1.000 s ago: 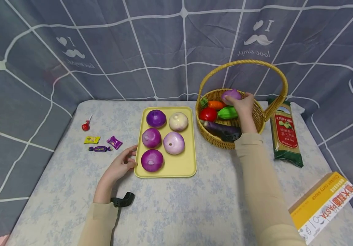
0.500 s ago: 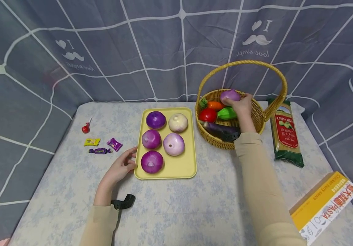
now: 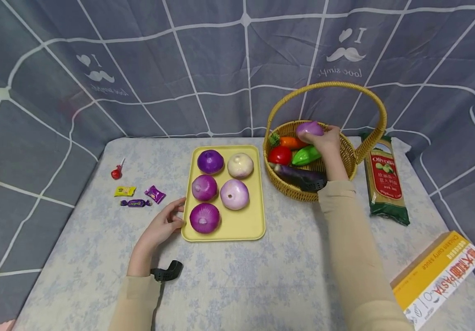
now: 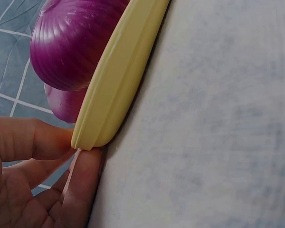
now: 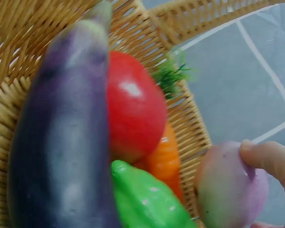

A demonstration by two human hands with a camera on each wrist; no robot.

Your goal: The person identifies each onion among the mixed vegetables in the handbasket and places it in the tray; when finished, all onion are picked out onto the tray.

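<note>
At the left edge of the yellow tray (image 3: 243,227), my left hand (image 3: 164,225) pinches the rim between thumb and fingers, as the left wrist view shows. Several purple onions (image 3: 205,218) and paler onions (image 3: 234,194) sit in the tray. Inside the wicker basket (image 3: 293,191), my right hand (image 3: 329,140) holds a round purple thing (image 5: 230,187) with a pointed tip and a greenish side, by the back wall. Near it lie an eggplant (image 5: 66,142), a red tomato (image 5: 134,107), a carrot (image 3: 291,142) and a ridged green vegetable (image 5: 149,199).
Right of the basket lies a pasta packet (image 3: 385,179); a yellow-and-white pasta box (image 3: 436,278) is nearer. A lollipop (image 3: 116,172) and wrapped candies (image 3: 135,202) lie on the left. The basket's tall handle (image 3: 332,84) arches above the right hand. A grey curtain (image 3: 221,59) hangs behind.
The green vegetable has turned a little, its near end now lower left. Both hands stay nearly where they were, the right still holding the purple thing.
</note>
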